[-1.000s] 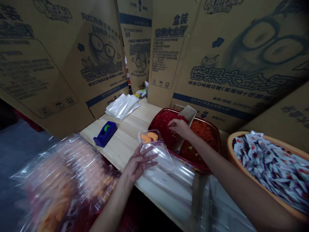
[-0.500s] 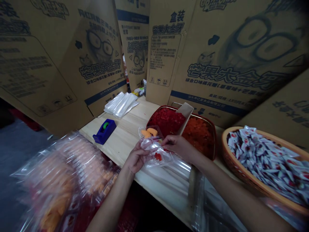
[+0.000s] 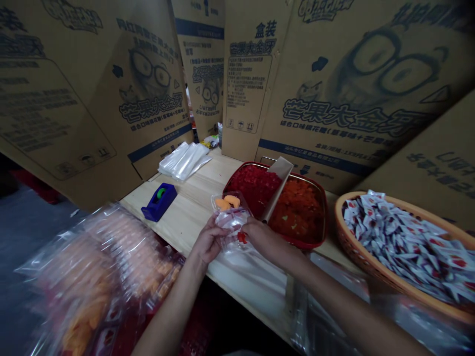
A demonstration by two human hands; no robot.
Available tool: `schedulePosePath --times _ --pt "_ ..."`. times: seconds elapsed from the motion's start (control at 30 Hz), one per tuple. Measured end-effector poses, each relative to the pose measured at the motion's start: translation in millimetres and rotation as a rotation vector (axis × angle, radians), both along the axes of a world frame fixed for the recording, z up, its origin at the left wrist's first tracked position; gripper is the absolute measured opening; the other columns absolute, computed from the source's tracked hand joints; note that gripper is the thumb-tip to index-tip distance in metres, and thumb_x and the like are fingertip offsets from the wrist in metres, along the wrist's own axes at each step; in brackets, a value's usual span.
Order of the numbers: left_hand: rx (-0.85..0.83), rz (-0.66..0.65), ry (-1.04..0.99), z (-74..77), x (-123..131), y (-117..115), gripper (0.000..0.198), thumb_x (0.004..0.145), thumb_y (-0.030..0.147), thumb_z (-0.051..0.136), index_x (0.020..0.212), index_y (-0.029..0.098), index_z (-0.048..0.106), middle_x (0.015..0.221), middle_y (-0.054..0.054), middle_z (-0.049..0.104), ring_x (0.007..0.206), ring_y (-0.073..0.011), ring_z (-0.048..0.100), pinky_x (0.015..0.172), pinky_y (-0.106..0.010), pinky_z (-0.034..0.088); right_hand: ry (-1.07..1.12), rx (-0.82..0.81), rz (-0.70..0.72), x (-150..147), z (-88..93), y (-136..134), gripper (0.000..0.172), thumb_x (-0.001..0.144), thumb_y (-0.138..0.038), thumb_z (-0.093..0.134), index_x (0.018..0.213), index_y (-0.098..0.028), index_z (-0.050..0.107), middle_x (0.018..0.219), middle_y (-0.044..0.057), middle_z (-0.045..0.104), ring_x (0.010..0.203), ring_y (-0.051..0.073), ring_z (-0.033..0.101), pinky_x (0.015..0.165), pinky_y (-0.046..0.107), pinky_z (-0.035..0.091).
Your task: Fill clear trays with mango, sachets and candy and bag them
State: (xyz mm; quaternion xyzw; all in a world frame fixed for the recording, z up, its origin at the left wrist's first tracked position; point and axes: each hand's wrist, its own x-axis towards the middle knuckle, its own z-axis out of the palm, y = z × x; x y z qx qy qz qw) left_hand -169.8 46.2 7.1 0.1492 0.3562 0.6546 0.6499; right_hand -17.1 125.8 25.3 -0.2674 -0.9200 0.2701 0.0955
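The left hand point(image 3: 208, 241) has its fingers bent and pinches the near left side of a clear plastic box point(image 3: 230, 222). The box is just past the left fingers and reaches over to the right hand point(image 3: 260, 237). Two orange candy pieces point(image 3: 227, 201) lie in the far end of the box, past both hands. The right hand is curled up narrow, with its fingertips down at the near part of the box. Some little red pieces point(image 3: 242, 238) are just beside those fingertips, but I cannot tell if the right hand grips any of them. Just past the right hand is a red tub point(image 3: 325, 215), split by a tilted cardboard strip point(image 3: 280, 178). Dark red bits point(image 3: 256, 183) fill the side straight past the hand, and orange-red bits point(image 3: 299, 207) fill the side to its right. Well to the right of the right hand, an orange basket point(image 3: 343, 232) is full of small white packets point(image 3: 404, 242). To the left of the left hand are big clear bags point(image 3: 128, 247) with orange pieces inside. Past that hand and to the left sits a blue tape dispenser point(image 3: 160, 202) with green tape, and farther past it lie flat clear bags point(image 3: 183, 160).
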Motion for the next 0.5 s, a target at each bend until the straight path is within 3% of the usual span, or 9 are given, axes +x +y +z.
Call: schedulePosePath --times 0.17,0.3,0.4,0.5 --pt "0.004 0.005 -0.025 -4.8 0 -1 0.066 0.06 -0.005 0.057 0.117 0.025 0.041 0.124 -0.007 0.052 0.098 -0.0259 0.06 0.084 -0.044 0.048 0.005 -0.006 -0.008 6 12.0 4 0.017 0.072 -0.005 0.049 0.072 -0.016 0.062 0.084 0.004 0.061 0.078 0.015 0.055 0.071 0.025 0.041" --pt "0.004 0.0 -0.013 -6.3 -3 -2 0.067 0.06 -0.005 0.058 0.116 0.026 0.042 0.125 -0.007 0.051 0.1 -0.0275 0.059 0.081 -0.043 0.049 0.023 0.036 -0.207 5 34.9 26 0.015 0.071 -0.005 0.055 0.074 -0.016 0.065 0.078 0.003 0.061 0.072 0.013 0.056 0.067 0.022 0.041" --pt "0.014 -0.015 -0.008 -5.4 -4 -2 0.065 0.06 -0.005 0.056 0.116 0.025 0.042 0.128 -0.008 0.049 0.103 -0.0292 0.058 0.081 -0.043 0.05 0.029 0.177 -0.372 -1 49.7 54 0.019 0.074 -0.009 0.056 0.087 -0.017 0.067 0.087 0.005 0.063 0.08 0.015 0.058 0.074 0.024 0.042" --pt "0.022 -0.03 -0.008 -4.0 -5 -2 0.064 0.061 -0.005 0.055 0.116 0.025 0.04 0.13 -0.009 0.047 0.104 -0.0296 0.057 0.081 -0.043 0.049 -0.002 0.246 -0.406 0 55.5 80 0.028 0.077 -0.012 0.055 0.104 -0.016 0.064 0.1 0.01 0.063 0.096 0.019 0.057 0.084 0.027 0.041"
